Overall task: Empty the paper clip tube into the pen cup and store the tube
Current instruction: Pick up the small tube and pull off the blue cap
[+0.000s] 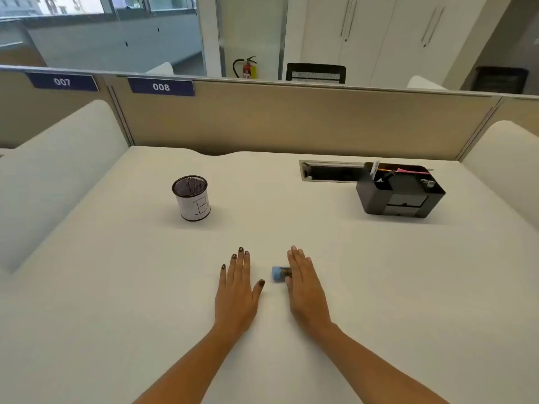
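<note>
A small paper clip tube [279, 274] with a blue cap lies on its side on the white desk, between my two hands. My right hand [304, 284] lies flat with its fingers straight, its thumb side covering the tube's right end. My left hand [237, 285] rests flat, palm down, fingers slightly apart, a short way left of the tube and not touching it. The mesh pen cup [192, 198], wrapped in white paper marked "B", stands upright at the far left. Whether anything is in it cannot be seen.
A black desk organizer [399, 191] with pens and small items sits at the far right, next to a cable slot [329, 170] in the desk. A beige partition [291, 121] closes the back edge, and white side panels flank the desk.
</note>
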A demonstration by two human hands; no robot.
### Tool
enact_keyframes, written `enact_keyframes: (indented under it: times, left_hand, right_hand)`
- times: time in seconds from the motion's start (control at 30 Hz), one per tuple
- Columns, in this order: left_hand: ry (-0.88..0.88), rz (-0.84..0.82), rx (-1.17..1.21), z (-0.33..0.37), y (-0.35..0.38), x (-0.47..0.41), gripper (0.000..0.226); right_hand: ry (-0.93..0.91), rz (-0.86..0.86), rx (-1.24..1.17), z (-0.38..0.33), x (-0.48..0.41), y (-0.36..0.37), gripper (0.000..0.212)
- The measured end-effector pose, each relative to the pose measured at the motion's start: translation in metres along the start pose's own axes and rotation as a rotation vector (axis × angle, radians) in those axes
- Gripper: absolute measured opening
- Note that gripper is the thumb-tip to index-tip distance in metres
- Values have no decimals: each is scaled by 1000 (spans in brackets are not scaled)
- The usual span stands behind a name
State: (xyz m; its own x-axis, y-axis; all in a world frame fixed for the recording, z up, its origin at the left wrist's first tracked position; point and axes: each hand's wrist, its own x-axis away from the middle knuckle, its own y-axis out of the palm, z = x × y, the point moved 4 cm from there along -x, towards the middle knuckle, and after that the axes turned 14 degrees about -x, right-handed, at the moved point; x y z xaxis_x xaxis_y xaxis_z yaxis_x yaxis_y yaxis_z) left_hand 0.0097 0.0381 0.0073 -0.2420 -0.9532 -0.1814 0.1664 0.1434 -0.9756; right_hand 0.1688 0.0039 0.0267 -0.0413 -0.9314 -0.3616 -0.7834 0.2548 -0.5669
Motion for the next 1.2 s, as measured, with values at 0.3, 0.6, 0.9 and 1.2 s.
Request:
enact_keyframes:
  times: [0.3, 0.6, 0.9, 1.2]
  left_hand:
    - [-38, -68, -57, 1, 8, 10, 63]
    - [-307, -191, 492, 24, -13, 1, 48]
    - [-534, -408, 1390, 42, -48, -12, 37]
    - [-512, -400, 1601, 55, -66, -19, 38]
  right_hand:
    - [36, 48, 106, -4, 4, -3, 38]
    - [168, 166, -56, -12, 9, -11, 31]
    - [582, 126, -702, -30, 6, -8, 24]
    - [553, 76, -931, -59, 0, -11, 28]
